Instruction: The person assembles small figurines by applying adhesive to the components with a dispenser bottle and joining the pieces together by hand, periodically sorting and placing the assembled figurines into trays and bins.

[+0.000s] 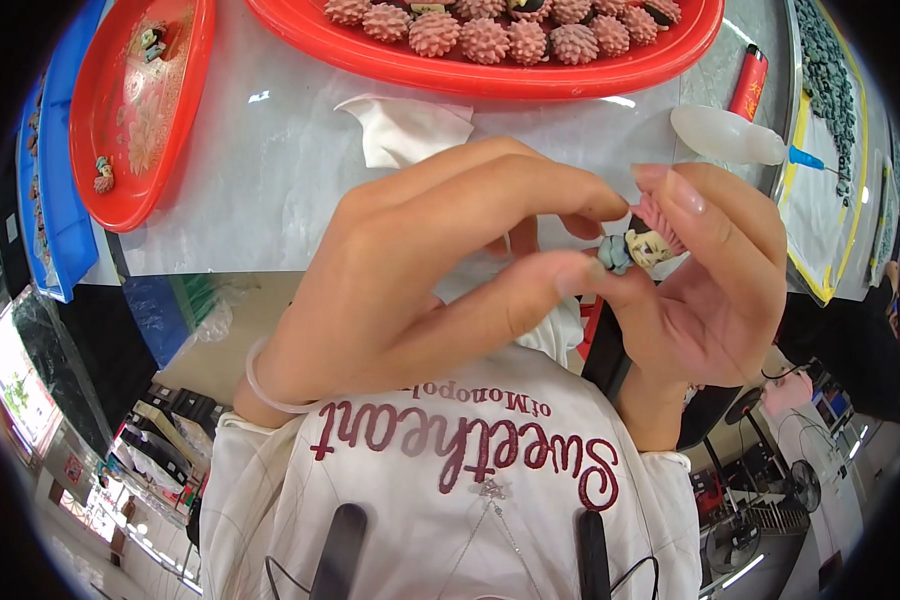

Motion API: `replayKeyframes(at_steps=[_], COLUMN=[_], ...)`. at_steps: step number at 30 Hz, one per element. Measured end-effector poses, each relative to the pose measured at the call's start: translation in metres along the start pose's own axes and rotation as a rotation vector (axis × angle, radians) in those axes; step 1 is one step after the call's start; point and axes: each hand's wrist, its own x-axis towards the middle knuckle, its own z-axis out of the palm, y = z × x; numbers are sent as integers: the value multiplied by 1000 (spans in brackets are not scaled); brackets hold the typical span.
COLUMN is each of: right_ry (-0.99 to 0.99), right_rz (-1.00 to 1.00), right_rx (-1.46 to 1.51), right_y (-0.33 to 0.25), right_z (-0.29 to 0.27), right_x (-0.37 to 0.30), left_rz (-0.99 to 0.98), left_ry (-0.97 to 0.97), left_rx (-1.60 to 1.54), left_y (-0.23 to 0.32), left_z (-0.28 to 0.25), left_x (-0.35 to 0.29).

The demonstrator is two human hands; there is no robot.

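A small doll figurine (650, 243) has a pale face, dark hair, a ridged pink piece on its head and a blue-grey body. My right hand (725, 265) pinches it, with the index finger on the pink piece and the thumb beneath the face. From the other side my left hand (400, 240) closes its thumb and fingertips around the blue-grey body. The fingers cover part of the figurine. Beyond my left hand lies a folded white cloth (402, 130). A white squeeze bottle (727, 136) with a blue tip rests beyond my right hand.
Across the far table, a red tray (490, 80) holds several bumpy pink pieces. Another red tray (140, 130) at left carries two small figurines. A red lighter (749, 85) lies by the bottle. Blue bins (65, 190) stand far left; small dark pieces (830, 80) cover a sheet at right.
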Motion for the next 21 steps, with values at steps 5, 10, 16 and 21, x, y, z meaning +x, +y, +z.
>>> replayKeyframes(at_steps=[5,10,16,21], right_ry=[-4,-6,-17,98], right_rz=[-17,-25,-100,65], right_rx=[-25,-79,-222,-117], right_y=[1,1,-8,-15], right_z=[1,2,7,-8], right_x=[0,3,11,2], left_rz=[-3,-170,-163,33], left_ry=[16,111,8,647], left_rx=[20,-309,-430,205], left_y=[-3,1,8,17], left_z=[0,5,-3,-82], left_x=[3,2,6,3])
